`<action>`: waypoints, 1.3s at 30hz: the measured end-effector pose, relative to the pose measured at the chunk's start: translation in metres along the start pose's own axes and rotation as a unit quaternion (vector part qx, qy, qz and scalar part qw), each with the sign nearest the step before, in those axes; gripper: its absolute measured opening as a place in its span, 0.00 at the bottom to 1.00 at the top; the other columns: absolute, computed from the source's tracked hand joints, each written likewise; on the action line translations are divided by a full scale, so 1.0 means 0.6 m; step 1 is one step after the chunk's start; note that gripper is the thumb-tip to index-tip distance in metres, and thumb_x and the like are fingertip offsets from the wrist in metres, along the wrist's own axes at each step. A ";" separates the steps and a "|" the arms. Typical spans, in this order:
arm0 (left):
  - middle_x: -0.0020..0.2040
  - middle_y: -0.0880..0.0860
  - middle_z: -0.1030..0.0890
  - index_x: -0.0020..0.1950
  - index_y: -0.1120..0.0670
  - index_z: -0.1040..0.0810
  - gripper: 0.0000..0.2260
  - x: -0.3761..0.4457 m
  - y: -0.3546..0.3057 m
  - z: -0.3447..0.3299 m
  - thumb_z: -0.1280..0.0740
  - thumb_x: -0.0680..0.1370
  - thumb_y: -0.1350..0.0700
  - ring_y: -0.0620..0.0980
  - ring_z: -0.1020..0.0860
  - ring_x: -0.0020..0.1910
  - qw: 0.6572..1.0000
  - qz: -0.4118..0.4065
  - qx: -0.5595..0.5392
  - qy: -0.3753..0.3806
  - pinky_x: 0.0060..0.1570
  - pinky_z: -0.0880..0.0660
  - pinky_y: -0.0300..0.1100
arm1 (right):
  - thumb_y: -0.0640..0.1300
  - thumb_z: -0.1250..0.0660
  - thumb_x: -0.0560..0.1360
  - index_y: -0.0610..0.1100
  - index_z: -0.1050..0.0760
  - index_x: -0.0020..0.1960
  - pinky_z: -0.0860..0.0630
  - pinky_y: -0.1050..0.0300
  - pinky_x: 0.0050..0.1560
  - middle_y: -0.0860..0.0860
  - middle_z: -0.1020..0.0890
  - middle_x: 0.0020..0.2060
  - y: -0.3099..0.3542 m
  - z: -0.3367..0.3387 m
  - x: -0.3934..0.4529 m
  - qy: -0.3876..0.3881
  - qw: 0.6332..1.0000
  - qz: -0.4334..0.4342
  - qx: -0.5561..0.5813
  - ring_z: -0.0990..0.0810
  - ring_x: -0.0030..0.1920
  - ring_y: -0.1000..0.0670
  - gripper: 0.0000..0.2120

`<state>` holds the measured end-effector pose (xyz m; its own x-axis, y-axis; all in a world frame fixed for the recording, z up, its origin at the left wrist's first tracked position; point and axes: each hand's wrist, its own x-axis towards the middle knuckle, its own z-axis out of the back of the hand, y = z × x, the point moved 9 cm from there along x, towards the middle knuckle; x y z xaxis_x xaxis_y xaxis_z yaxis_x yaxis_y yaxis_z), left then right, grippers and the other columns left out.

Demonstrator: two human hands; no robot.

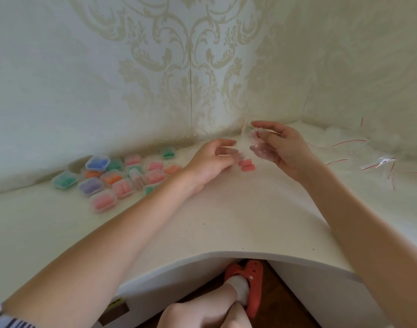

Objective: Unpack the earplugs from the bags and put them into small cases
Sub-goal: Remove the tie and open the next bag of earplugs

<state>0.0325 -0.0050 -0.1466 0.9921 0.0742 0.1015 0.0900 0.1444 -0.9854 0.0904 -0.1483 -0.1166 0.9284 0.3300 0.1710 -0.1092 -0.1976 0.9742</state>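
Observation:
Two pink earplugs (245, 165) lie on the white table (226, 221) just below my left hand's fingertips. My left hand (211, 162) hovers over them with fingers curled; whether it touches them is unclear. My right hand (279, 145) is raised above the table and pinches a small clear plastic bag (258, 140) with a red strip between thumb and fingers. A cluster of small clear cases (122, 177) holding pink, orange, green, blue and purple earplugs sits to the left near the wall.
Several empty clear bags with red strips (380, 163) lie scattered at the right of the table. Patterned walls meet in a corner behind the hands. The table's front edge curves inward, with a foot in a red shoe (247, 282) below.

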 end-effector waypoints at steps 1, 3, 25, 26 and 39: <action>0.49 0.55 0.19 0.54 0.56 0.22 0.09 -0.001 -0.003 -0.001 0.29 0.75 0.61 0.44 0.19 0.43 1.000 -0.001 -0.025 0.008 0.46 0.22 0.36 | 0.36 0.37 0.79 0.41 0.23 0.55 0.19 0.60 0.40 0.49 0.17 0.37 -0.003 -0.004 -0.003 0.006 1.000 -0.009 -0.008 0.19 0.29 0.54 0.07; 0.41 0.55 0.20 0.45 0.57 0.21 0.04 -0.001 -0.007 0.008 0.31 0.75 0.66 0.43 0.19 0.34 0.999 -0.012 -0.044 -0.011 0.37 0.22 0.34 | 0.39 0.37 0.79 0.38 0.24 0.56 0.19 0.61 0.38 0.46 0.18 0.41 -0.013 -0.001 -0.005 0.005 0.999 -0.034 -0.033 0.17 0.32 0.51 0.08; 0.37 0.59 0.20 0.43 0.62 0.26 0.06 -0.012 -0.057 0.022 0.33 0.78 0.60 0.51 0.19 0.32 0.983 -0.117 -0.064 -0.124 0.36 0.20 0.42 | 0.45 0.26 0.71 0.43 0.24 0.38 0.23 0.62 0.36 0.52 0.19 0.32 0.013 -0.059 -0.033 -0.043 0.968 0.086 -0.230 0.22 0.34 0.54 0.09; 0.37 0.59 0.20 0.43 0.61 0.26 0.06 -0.011 -0.052 0.024 0.34 0.78 0.61 0.51 0.19 0.33 0.983 -0.116 -0.048 -0.130 0.35 0.20 0.42 | 0.44 0.27 0.72 0.43 0.25 0.37 0.23 0.62 0.36 0.52 0.20 0.31 0.009 -0.061 -0.032 -0.032 0.968 0.079 -0.237 0.22 0.33 0.55 0.09; 0.33 0.50 0.26 0.38 0.55 0.31 0.12 -0.012 -0.061 0.018 0.42 0.82 0.56 0.46 0.27 0.29 0.979 -0.141 0.117 -0.088 0.29 0.28 0.36 | 0.43 0.41 0.81 0.43 0.34 0.40 0.26 0.60 0.35 0.48 0.26 0.31 -0.032 -0.097 -0.041 0.122 0.986 -0.060 -0.098 0.27 0.31 0.52 0.11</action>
<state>0.0211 -0.0002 -0.1100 0.8987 0.1644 0.4067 0.3147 0.4040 -0.8589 0.0489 -0.0988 -0.1310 0.8285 0.5568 0.0600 -0.0923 0.0300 0.9953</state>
